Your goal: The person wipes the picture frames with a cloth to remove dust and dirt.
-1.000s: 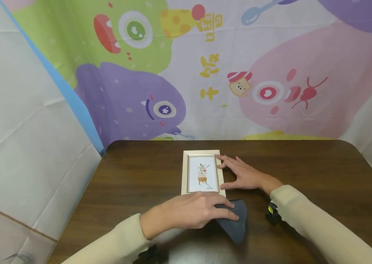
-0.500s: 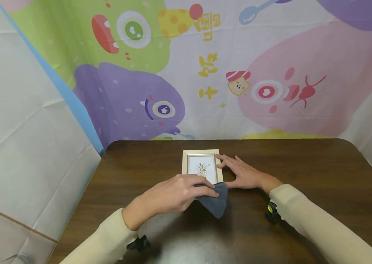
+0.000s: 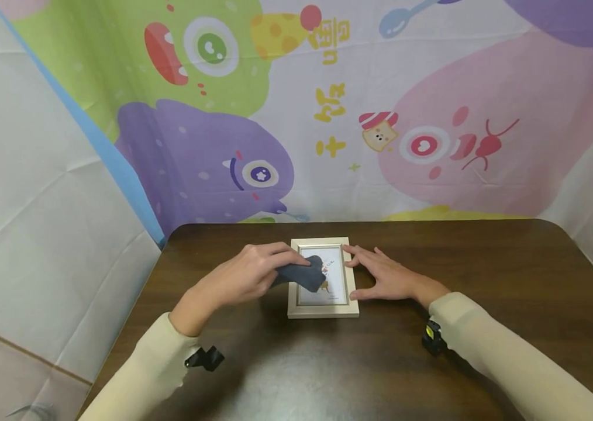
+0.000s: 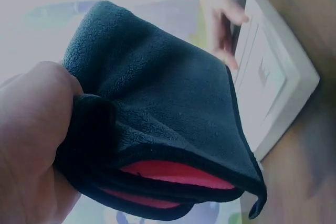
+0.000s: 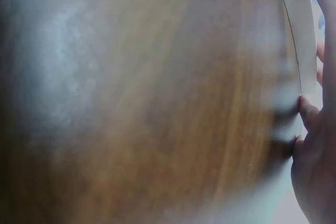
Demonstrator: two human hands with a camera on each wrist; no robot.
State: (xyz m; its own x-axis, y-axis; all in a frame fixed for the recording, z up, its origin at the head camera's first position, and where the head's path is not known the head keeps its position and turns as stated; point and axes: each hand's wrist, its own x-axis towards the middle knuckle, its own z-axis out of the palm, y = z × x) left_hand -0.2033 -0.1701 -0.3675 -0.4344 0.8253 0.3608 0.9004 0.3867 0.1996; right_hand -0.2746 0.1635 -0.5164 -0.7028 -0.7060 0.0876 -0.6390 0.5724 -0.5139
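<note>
My left hand (image 3: 244, 275) grips a folded dark grey cloth (image 3: 308, 273) over the left part of a photo frame (image 3: 324, 311). In the left wrist view the cloth (image 4: 157, 87) shows a fuzzy face, black edging and a bright pink-red inner side. The frame lies flat, pale cream, with a plant picture partly hidden by the cloth. My right hand (image 3: 388, 279) rests at the frame's right side, thumb and fingers spread along that edge. The right wrist view shows those fingertips against the frame's side (image 5: 300, 30).
All this is on a dark brown wooden table (image 3: 433, 251) with rounded far corners. A cartoon-printed curtain (image 3: 349, 193) hangs directly behind it, and a pale sheet (image 3: 80, 193) hangs at the left. Each wrist wears a small black camera (image 3: 204, 358).
My left hand has carried the cloth from below the frame's lower right corner up and left onto its left part. The frame's lower edge is uncovered now. My right hand has stayed put.
</note>
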